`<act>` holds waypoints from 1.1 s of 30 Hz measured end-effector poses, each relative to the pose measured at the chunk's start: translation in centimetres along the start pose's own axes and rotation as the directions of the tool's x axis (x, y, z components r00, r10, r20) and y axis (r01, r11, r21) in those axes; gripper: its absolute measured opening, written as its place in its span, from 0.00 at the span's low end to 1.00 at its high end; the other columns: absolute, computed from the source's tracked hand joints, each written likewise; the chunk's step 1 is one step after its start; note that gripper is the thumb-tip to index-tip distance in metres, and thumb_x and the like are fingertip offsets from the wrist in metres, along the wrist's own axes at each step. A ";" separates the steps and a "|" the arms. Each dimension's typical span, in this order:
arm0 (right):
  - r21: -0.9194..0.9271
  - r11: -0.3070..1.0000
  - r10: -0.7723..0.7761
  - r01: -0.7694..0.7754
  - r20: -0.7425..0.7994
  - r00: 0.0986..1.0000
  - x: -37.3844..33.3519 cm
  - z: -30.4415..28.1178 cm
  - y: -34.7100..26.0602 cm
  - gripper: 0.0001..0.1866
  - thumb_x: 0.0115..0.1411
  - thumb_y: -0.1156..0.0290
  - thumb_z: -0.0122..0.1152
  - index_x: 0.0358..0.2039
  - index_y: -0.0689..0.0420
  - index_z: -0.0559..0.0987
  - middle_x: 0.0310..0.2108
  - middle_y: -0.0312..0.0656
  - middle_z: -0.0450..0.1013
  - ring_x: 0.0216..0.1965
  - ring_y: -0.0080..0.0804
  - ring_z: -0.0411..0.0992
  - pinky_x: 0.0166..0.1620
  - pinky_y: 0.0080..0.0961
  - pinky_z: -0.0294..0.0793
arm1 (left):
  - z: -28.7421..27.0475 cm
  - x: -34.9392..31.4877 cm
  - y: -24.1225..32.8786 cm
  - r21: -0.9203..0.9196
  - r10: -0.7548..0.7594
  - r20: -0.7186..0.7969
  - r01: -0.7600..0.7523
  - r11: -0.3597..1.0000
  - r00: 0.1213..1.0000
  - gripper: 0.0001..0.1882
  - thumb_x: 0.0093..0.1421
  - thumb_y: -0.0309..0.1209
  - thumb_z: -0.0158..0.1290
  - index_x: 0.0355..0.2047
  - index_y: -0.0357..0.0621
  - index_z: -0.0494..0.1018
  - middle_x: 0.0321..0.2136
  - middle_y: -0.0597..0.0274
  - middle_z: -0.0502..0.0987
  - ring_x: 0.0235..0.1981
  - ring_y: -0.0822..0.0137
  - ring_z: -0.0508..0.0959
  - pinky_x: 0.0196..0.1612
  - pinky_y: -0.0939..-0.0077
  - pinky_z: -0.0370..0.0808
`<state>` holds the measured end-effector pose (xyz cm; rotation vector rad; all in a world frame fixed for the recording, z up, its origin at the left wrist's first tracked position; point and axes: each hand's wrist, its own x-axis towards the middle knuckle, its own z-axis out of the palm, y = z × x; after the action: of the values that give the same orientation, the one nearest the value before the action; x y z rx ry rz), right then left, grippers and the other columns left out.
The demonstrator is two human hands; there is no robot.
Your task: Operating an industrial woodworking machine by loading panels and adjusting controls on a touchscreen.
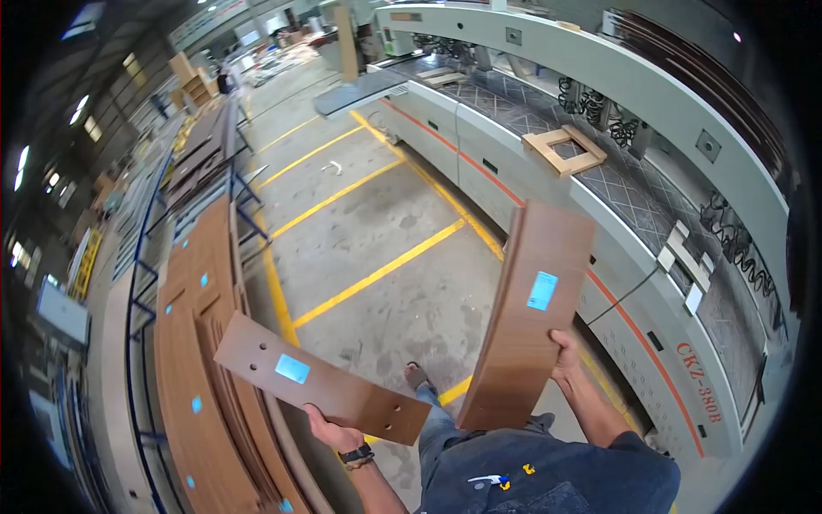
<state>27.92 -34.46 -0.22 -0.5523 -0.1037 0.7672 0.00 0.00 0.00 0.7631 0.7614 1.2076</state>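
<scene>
My left hand [332, 431] grips the lower edge of a brown wooden board [342, 391], which slants down to the right. This board has two round holes near each end and a blue label on its face. A longer brown wooden board [524, 351], also with a blue label, stands nearly upright in my right hand [565, 354]. Layered edges along its left side suggest several boards lying together. My right fingers close round its right edge; part of the grip is hidden behind it. The two boards are apart, their lower ends near my body.
To my left, large brown panels [184, 368] with blue labels lie stacked by a blue-framed roller conveyor [137, 313]. On my right runs a long grey machine [505, 184], a wooden frame [548, 158] on its bed. Yellow lines [377, 272] mark the floor.
</scene>
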 end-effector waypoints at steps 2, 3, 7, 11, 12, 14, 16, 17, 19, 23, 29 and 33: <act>0.006 0.999 0.050 -0.050 -0.179 0.983 3.2 0.2 4.3 0.35 0.57 0.60 0.62 0.63 0.62 0.68 0.57 0.52 0.72 0.56 0.50 0.73 0.61 0.52 0.71 | -0.2 6.7 0.2 0.095 0.027 -0.042 -0.023 0.995 0.999 0.31 0.74 0.49 0.42 0.65 0.36 0.62 0.61 0.54 0.70 0.59 0.54 0.72 0.64 0.58 0.68; -0.067 0.997 0.020 -0.030 -0.145 0.989 11.2 -1.6 -1.8 0.35 0.57 0.60 0.62 0.63 0.62 0.68 0.57 0.52 0.72 0.56 0.50 0.73 0.61 0.52 0.71 | 6.7 9.6 -6.5 0.013 0.018 -0.050 -0.017 1.000 0.999 0.31 0.74 0.49 0.42 0.65 0.36 0.62 0.61 0.54 0.70 0.59 0.54 0.72 0.64 0.58 0.68; -0.040 0.998 -0.066 0.055 -0.346 0.936 25.8 1.6 0.1 0.31 0.58 0.61 0.62 0.59 0.62 0.70 0.55 0.50 0.74 0.54 0.47 0.74 0.59 0.48 0.73 | 17.4 26.4 -7.7 -0.118 -0.159 0.150 0.177 0.977 0.976 0.30 0.74 0.49 0.42 0.65 0.38 0.61 0.60 0.54 0.71 0.58 0.56 0.73 0.62 0.58 0.69; 0.062 0.987 -0.107 0.149 -0.439 0.892 36.5 3.4 -1.9 0.28 0.60 0.62 0.59 0.59 0.61 0.71 0.54 0.49 0.75 0.54 0.46 0.74 0.59 0.46 0.73 | 28.5 37.1 -11.4 -0.088 -0.188 0.262 0.217 0.972 0.947 0.24 0.74 0.39 0.44 0.61 0.33 0.65 0.57 0.52 0.73 0.55 0.57 0.76 0.59 0.59 0.73; 0.069 0.985 -0.110 0.156 -0.444 0.889 39.6 3.3 -2.6 0.28 0.60 0.62 0.59 0.59 0.61 0.71 0.54 0.49 0.75 0.54 0.46 0.74 0.59 0.46 0.73 | 31.0 40.0 -12.9 -0.080 -0.229 0.325 0.268 0.960 0.918 0.24 0.73 0.38 0.44 0.62 0.34 0.65 0.57 0.52 0.73 0.56 0.57 0.75 0.60 0.59 0.73; 0.130 0.960 -0.156 0.250 -0.492 0.857 45.8 2.5 -4.4 0.28 0.61 0.62 0.57 0.60 0.60 0.70 0.55 0.50 0.74 0.55 0.49 0.73 0.60 0.50 0.72 | 36.7 44.6 -16.0 -0.074 -0.298 0.398 0.355 0.932 0.868 0.23 0.73 0.35 0.45 0.62 0.35 0.64 0.59 0.53 0.73 0.59 0.59 0.73 0.63 0.59 0.69; 0.095 0.944 -0.225 0.317 -0.519 0.824 53.2 1.3 -6.6 0.27 0.62 0.61 0.55 0.60 0.59 0.71 0.56 0.49 0.74 0.55 0.48 0.73 0.61 0.49 0.71 | 43.2 49.0 -19.6 -0.099 -0.345 0.462 0.434 0.895 0.817 0.22 0.72 0.35 0.46 0.62 0.36 0.64 0.59 0.55 0.73 0.59 0.60 0.72 0.64 0.58 0.68; 0.055 0.923 -0.294 0.380 -0.537 0.791 56.8 0.9 -7.5 0.27 0.63 0.60 0.54 0.59 0.59 0.71 0.57 0.47 0.73 0.56 0.47 0.73 0.61 0.48 0.71 | 46.2 51.2 -21.2 -0.125 -0.378 0.525 0.509 0.852 0.762 0.22 0.72 0.34 0.46 0.63 0.37 0.64 0.59 0.56 0.73 0.60 0.60 0.72 0.65 0.58 0.66; 0.073 0.895 -0.319 0.441 -0.588 0.743 63.9 -0.8 -10.4 0.26 0.64 0.60 0.53 0.60 0.58 0.71 0.58 0.46 0.73 0.57 0.47 0.72 0.61 0.49 0.71 | 52.2 55.4 -25.1 -0.116 -0.427 0.564 0.580 0.807 0.707 0.22 0.71 0.33 0.48 0.62 0.39 0.65 0.59 0.59 0.73 0.60 0.61 0.72 0.66 0.57 0.65; 0.051 0.851 -0.362 0.523 -0.664 0.654 75.9 -3.1 -17.4 0.26 0.65 0.59 0.51 0.60 0.57 0.70 0.59 0.46 0.72 0.58 0.48 0.71 0.61 0.52 0.70 | 63.4 61.6 -30.9 -0.078 -0.428 0.627 0.599 0.797 0.651 0.21 0.70 0.30 0.50 0.62 0.41 0.66 0.60 0.59 0.72 0.62 0.61 0.71 0.66 0.59 0.65; -0.027 0.704 -0.404 0.710 -0.837 0.369 87.2 -9.9 -25.4 0.26 0.64 0.57 0.54 0.60 0.54 0.73 0.60 0.43 0.71 0.60 0.48 0.70 0.62 0.54 0.68 | 76.0 70.5 -37.1 0.038 -0.511 0.690 0.679 0.734 0.513 0.20 0.69 0.27 0.51 0.60 0.43 0.67 0.59 0.59 0.72 0.60 0.59 0.72 0.62 0.54 0.70; -0.142 0.593 -0.483 0.792 -0.850 0.209 88.6 -15.8 -29.4 0.26 0.61 0.60 0.59 0.59 0.52 0.74 0.59 0.42 0.72 0.59 0.47 0.70 0.63 0.53 0.67 | 83.9 77.1 -43.6 0.027 -0.536 0.710 0.743 0.669 0.457 0.20 0.67 0.23 0.52 0.58 0.42 0.67 0.55 0.59 0.75 0.57 0.59 0.74 0.61 0.50 0.71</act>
<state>114.98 1.96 -8.27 -0.4295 0.6789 -0.4322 107.00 58.66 0.54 0.5069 0.1865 0.2427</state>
